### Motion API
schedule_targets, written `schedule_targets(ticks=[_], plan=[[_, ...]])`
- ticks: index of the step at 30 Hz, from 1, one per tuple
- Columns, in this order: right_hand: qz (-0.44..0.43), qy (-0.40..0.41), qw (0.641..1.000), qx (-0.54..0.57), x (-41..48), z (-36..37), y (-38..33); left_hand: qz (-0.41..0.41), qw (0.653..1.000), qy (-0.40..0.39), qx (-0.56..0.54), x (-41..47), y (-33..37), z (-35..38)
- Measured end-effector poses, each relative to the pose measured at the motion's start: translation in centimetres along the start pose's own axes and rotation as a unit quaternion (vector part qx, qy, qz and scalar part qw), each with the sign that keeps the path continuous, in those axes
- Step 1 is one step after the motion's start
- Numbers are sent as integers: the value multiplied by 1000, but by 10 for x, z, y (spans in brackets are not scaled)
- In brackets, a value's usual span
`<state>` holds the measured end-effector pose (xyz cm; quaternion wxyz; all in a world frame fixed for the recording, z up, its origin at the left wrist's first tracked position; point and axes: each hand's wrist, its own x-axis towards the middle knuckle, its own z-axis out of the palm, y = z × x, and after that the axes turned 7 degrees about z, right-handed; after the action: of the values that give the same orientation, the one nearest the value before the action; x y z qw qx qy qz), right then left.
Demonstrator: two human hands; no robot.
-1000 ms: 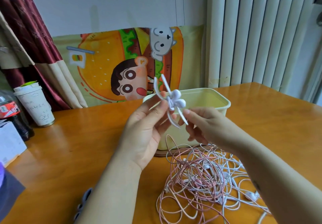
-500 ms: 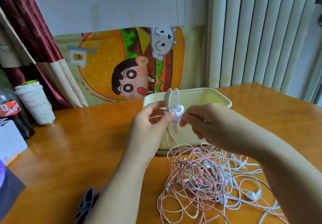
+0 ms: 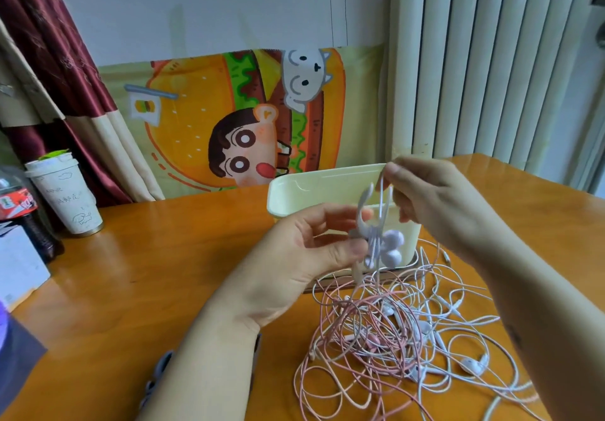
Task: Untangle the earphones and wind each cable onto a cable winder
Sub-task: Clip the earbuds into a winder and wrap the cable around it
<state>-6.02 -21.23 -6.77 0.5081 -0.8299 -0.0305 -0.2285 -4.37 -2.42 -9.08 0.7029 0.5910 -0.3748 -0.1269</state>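
My left hand (image 3: 296,257) pinches a small white cable winder (image 3: 366,224) above the table, with two pale earbuds (image 3: 392,246) bunched against it. My right hand (image 3: 435,201) is raised just above and to the right, pinching a white cable (image 3: 381,198) that runs down to the winder. Below both hands a tangled heap of pink and white earphone cables (image 3: 386,332) lies on the wooden table (image 3: 137,273), with several loose earbuds among them.
A pale yellow plastic bin (image 3: 314,195) stands right behind my hands. A paper cup (image 3: 65,198), a cola bottle (image 3: 19,204) and a white box (image 3: 19,263) sit at the left. Dark winders (image 3: 157,375) show under my left forearm.
My right hand has risen from beside the winder, drawing the white cable upward. My left hand has turned the winder so the earbuds face right and lower.
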Motion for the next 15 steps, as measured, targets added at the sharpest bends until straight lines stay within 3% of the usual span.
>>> schedule_targets(ticks=[3,6,10,15], plan=[[7,-77,996,-32,-3,21,8,21,988,42,-145,1,7,3],[7,-171,982,-76,-14,39,7,36,970,134,-198,4,8,-1],[-33,-202,970,-131,-22,43,-2,30,941,292,-171,6,3,-17],[-74,-179,958,-211,-27,40,-16,19,942,319,-106,7,-4,-15]])
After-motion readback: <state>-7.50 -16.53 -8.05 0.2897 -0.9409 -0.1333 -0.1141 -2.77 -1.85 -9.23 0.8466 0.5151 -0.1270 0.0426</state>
